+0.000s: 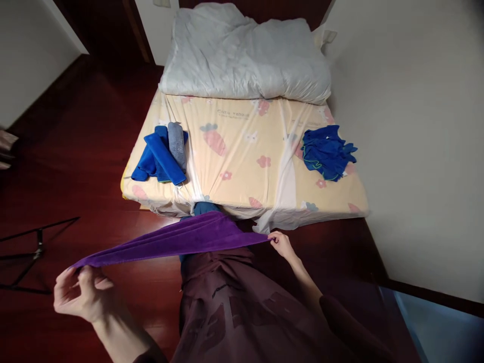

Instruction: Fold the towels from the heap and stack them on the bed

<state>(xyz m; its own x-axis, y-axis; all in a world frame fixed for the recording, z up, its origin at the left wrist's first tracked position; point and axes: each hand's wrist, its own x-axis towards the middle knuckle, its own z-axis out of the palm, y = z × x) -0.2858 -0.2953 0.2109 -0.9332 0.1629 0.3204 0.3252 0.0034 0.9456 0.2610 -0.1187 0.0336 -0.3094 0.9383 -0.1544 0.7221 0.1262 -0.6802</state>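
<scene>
A purple cloth [189, 234] is stretched sideways in front of my body, above the floor and near the foot of the bed. At the lower left, my left hand [81, 292] pinches one end of it between thumb and fingers. The opposite end is pinched by my right hand [282, 244], at the right of centre. Between the hands the cloth widens and hangs in loose folds. On the bed's left side lie several rolled blue cloths [164, 159] with a grey rolled cloth [176, 143]. A crumpled blue cloth [327, 151] with green edging lies on the right side.
The bed [242, 176] has a patterned cover under a thin see-through sheet. A bulky white quilt [245, 55] lies at its far end. A black metal stand [38, 247] is on the dark red floor at the left. A wall [416, 126] rises along the right.
</scene>
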